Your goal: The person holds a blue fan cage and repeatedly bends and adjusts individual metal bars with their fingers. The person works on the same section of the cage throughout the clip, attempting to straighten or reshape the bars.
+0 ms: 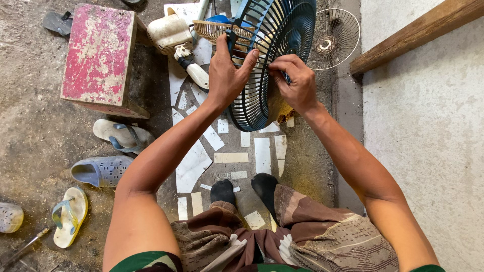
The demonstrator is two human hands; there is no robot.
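While the left hand [225, 75] grips the rim of the dark blue plastic fan guard [267, 60], thumb hooked over the edge and fingers wrapped on the bars, the right hand [296, 83] pinches at the same rim just beside it, fingertips closed on a bar or clip; which one is too small to tell. The guard is held upright and tilted off the ground, above the patch of broken white tile pieces [229, 151] set in the concrete. Judging by how things lie, the fan is already taken apart: a separate thin wire grille [335, 38] lies apart by the wall, and the cream plastic fan motor housing [174, 35] lies loose beside the guard. A tan woven basket-like piece [214, 29] sits touching the guard's far side. The guard work itself looks mid-way, both hands on it. Further out: a worn pink-painted wooden box [101, 55], several sandals [108, 151] on the dirt floor, and a wooden beam [418, 32] on the grey wall.
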